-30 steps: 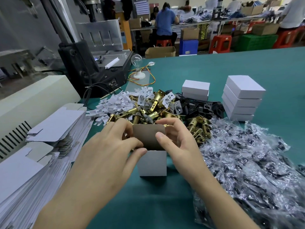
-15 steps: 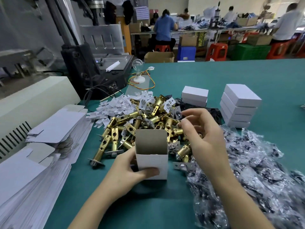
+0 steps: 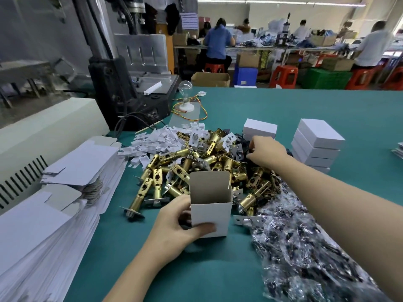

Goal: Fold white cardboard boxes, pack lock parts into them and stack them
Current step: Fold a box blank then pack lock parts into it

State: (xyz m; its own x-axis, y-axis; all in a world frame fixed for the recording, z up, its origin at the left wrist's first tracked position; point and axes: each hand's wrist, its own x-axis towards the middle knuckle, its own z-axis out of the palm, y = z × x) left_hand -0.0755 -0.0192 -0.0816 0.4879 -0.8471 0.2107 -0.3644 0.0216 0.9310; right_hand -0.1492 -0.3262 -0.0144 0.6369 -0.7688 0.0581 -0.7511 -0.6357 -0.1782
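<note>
An open white cardboard box [image 3: 212, 215] stands upright on the green table, its top flap raised. My left hand [image 3: 177, 223] grips its left side, thumb across the front. Behind it lies a heap of brass latch parts [image 3: 192, 164]. My right hand [image 3: 265, 152] reaches over the heap to a pile of small black parts [image 3: 246, 147] and pinches at them with curled fingers. A stack of closed white boxes [image 3: 317, 142] stands at the right, and another closed box [image 3: 259, 127] sits behind my right hand.
Flat box blanks [image 3: 54, 203] are stacked at the left, small white card pieces [image 3: 161, 138] beyond them. Clear bags of dark parts [image 3: 305, 243] cover the right front. A machine [image 3: 122, 83] and a bulb [image 3: 185, 99] stand at the back left. People work at far benches.
My right hand has left the box and reached out over the brass heap to the black parts. My left hand slid down to hold the box's side.
</note>
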